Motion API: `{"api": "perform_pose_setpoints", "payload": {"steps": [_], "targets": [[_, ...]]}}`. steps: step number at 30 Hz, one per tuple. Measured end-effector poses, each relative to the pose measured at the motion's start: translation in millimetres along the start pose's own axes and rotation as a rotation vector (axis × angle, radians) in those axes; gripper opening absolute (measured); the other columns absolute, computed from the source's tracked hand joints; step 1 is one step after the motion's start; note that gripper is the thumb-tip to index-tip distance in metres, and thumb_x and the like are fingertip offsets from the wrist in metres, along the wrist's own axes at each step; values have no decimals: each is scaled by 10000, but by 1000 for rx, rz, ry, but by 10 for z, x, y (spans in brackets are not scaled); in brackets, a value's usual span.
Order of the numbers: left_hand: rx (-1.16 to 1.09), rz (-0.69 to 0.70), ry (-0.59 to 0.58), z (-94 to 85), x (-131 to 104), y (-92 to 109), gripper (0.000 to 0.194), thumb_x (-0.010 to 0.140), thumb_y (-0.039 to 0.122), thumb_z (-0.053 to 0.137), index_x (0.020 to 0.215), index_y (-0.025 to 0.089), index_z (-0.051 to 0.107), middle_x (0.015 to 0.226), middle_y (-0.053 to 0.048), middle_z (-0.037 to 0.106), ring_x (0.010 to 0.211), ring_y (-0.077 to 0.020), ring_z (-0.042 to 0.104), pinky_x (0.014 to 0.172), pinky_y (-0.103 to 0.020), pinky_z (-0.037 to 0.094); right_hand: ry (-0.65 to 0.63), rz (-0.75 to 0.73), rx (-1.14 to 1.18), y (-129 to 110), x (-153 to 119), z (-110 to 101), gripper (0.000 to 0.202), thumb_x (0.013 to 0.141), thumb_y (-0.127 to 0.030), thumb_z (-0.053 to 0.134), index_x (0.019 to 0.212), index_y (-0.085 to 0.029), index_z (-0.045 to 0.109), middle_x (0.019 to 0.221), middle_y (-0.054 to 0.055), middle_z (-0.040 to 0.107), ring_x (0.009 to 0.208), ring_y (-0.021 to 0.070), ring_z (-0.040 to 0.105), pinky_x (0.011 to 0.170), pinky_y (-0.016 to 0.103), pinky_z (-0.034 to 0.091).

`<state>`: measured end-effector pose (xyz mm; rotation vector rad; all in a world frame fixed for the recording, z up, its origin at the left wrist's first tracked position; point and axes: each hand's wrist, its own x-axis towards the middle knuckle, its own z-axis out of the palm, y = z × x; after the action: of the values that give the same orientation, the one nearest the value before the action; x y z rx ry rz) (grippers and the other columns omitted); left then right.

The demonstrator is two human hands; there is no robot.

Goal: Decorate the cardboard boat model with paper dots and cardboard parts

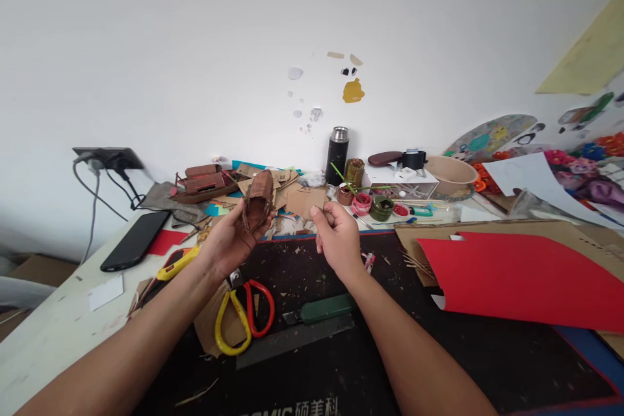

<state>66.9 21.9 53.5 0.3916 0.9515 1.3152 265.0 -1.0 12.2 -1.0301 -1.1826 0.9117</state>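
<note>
My left hand (234,237) is raised over the back of the black mat, its fingers wrapped round a small brown model boat (258,198). The boat is hollow, comes to a rounded point at the top and has a rope-like twisted edge. To its right, my right hand (336,234) is closed, thumb pressed against the curled forefinger. Anything in that pinch is too small or hidden to make out. Below the hands lie scissors (248,318) with one yellow and one red handle, and a green utility knife (326,309) with its blade out.
A larger brown model boat (202,183) stands at the back left, beside cardboard scraps (305,201). Behind are a black thermos (337,156) and open paint jars (381,208). A phone (136,240) and yellow cutter (178,264) lie left. Red paper (521,279) covers the right.
</note>
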Motion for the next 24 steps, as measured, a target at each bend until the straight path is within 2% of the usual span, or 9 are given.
{"api": "perform_pose_setpoints", "payload": {"steps": [5, 11, 15, 19, 24], "targets": [[41, -18, -4, 9, -32, 8, 362, 1127, 234, 412, 1066, 117, 749, 925, -115, 847, 810, -226, 828, 697, -281, 680, 9, 50, 48, -13, 18, -5, 399, 916, -606, 728, 899, -248, 552, 472, -114, 484, 323, 115, 435, 351, 230, 300], [180, -129, -23, 31, -76, 31, 400, 1111, 247, 393, 1091, 82, 756, 927, -151, 839, 742, -230, 809, 615, -273, 658, 8, 46, 41, -1, 33, -8, 377, 920, -586, 715, 892, -241, 565, 457, -119, 466, 315, 113, 432, 342, 225, 308], [232, -145, -56, -5, -56, -24, 281, 1068, 216, 514, 1113, 106, 769, 965, -123, 850, 737, -195, 798, 608, -233, 649, 2, 46, 27, 16, 31, -10, 378, 925, -589, 709, 904, -235, 579, 456, -118, 466, 319, 115, 442, 351, 228, 319], [296, -204, -117, -58, -27, -87, 242, 1011, 161, 580, 1143, 127, 780, 1066, -120, 858, 810, -208, 815, 676, -247, 675, 2, 50, 22, 13, 32, -17, 361, 926, -571, 705, 922, -228, 591, 459, -116, 467, 326, 122, 458, 356, 231, 332], [314, -199, -156, -91, -29, -95, 359, 1011, 204, 555, 1304, 118, 743, 1232, -152, 829, 980, -285, 833, 843, -335, 700, 32, 75, 95, -14, 63, -30, 373, 896, -573, 730, 930, -230, 587, 461, -118, 481, 321, 120, 459, 343, 227, 315]]}}
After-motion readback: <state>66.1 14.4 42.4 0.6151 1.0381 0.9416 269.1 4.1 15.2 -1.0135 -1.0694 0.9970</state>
